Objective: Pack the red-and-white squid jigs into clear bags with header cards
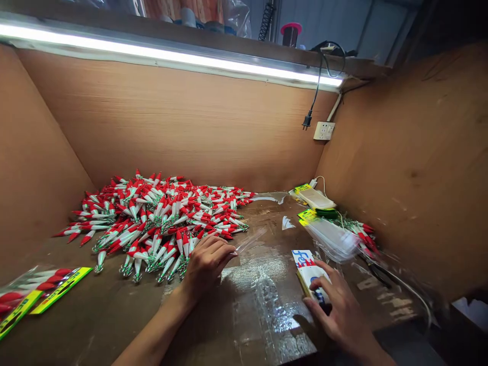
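My left hand (208, 262) is at the front right edge of a large heap of red and white squid jigs (163, 218). Its fingers are closed on a clear plastic sleeve (250, 241) that sticks out to the right. My right hand (339, 302) grips a small white block with blue and red lettering (305, 260), thumb on the near side and fingers over the top. The block rests on or just above the tabletop; I cannot tell which. My right fingers hide part of it.
Packaged jigs with yellow header cards (61, 290) lie at the left front. Clear bags (337, 239), more jigs (366, 236) and dark-handled pliers (377, 272) lie at the right. Wooden walls enclose the table (244, 325). A plug (307, 121) hangs near a socket (324, 130).
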`<state>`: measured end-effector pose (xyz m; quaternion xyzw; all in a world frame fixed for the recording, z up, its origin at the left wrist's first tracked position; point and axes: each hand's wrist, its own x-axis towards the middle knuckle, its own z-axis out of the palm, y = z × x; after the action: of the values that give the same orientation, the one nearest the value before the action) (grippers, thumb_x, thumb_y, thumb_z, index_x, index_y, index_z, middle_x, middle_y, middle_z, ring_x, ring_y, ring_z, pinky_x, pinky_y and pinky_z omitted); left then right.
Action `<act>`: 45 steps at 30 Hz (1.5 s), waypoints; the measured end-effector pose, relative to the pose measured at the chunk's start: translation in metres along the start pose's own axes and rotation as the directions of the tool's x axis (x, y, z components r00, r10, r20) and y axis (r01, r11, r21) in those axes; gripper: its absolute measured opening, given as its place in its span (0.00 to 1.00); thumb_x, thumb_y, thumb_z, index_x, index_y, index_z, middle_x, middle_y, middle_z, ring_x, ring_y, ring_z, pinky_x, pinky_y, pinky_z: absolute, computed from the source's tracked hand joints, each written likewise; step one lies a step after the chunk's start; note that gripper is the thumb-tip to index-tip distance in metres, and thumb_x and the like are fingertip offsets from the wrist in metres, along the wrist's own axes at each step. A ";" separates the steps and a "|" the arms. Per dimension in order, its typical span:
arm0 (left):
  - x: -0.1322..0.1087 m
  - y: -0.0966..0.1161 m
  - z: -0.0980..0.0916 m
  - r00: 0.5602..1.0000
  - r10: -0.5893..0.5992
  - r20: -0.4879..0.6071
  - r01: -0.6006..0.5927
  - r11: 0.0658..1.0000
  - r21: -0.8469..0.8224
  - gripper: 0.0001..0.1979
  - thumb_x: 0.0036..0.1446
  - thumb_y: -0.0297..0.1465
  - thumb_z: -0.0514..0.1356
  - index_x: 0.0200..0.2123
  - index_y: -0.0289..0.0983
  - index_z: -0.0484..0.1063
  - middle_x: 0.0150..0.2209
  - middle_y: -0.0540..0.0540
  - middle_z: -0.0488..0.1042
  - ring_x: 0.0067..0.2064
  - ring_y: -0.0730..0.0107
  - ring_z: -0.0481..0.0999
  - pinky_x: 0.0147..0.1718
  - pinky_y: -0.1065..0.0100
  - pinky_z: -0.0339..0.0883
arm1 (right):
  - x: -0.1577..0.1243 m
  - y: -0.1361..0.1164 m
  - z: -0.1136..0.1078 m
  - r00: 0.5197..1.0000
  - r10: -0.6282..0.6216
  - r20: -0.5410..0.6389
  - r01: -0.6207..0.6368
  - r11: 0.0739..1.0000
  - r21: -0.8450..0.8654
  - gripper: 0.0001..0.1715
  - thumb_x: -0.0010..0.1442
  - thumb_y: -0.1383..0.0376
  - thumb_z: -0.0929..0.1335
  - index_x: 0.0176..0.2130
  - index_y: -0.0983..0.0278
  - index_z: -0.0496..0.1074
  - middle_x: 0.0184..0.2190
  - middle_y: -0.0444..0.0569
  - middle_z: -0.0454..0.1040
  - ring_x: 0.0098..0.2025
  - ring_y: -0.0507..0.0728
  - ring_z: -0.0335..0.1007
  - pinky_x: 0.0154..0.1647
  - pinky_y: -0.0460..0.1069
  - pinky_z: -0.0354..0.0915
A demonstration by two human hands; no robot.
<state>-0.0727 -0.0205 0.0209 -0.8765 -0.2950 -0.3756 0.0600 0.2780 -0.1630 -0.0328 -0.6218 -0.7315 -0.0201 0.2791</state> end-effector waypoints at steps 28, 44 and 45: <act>-0.004 0.022 0.021 0.917 0.173 0.359 -0.144 0.984 -0.105 0.21 0.59 0.50 0.63 0.48 0.43 0.74 0.37 0.49 0.80 0.43 0.61 0.78 0.63 0.50 0.53 | 0.053 0.010 -0.004 0.904 -0.212 0.373 0.000 0.870 0.494 0.63 0.46 0.69 0.72 0.72 0.57 0.43 0.71 0.55 0.48 0.70 0.67 0.50 0.69 0.63 0.50; 0.002 0.088 0.044 0.838 -0.065 0.542 0.052 0.998 0.040 0.17 0.61 0.45 0.64 0.44 0.40 0.69 0.42 0.44 0.73 0.44 0.53 0.72 0.40 0.58 0.66 | 0.043 0.004 0.014 0.895 -0.248 0.370 0.056 0.887 0.459 0.67 0.47 0.62 0.77 0.73 0.59 0.41 0.71 0.59 0.47 0.71 0.69 0.47 0.70 0.64 0.48; 0.002 0.087 0.043 0.837 -0.055 0.545 0.049 0.998 0.026 0.15 0.62 0.44 0.63 0.44 0.40 0.69 0.42 0.45 0.74 0.44 0.54 0.71 0.40 0.58 0.66 | 0.043 0.004 0.014 0.896 -0.248 0.370 0.057 0.888 0.457 0.67 0.47 0.62 0.77 0.73 0.59 0.41 0.71 0.59 0.47 0.71 0.69 0.47 0.70 0.64 0.48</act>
<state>0.0044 -0.0771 0.0019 -0.9384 -0.3257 -0.1108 -0.0317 0.2730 -0.1179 -0.0272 -0.4725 -0.8073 0.2549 0.2450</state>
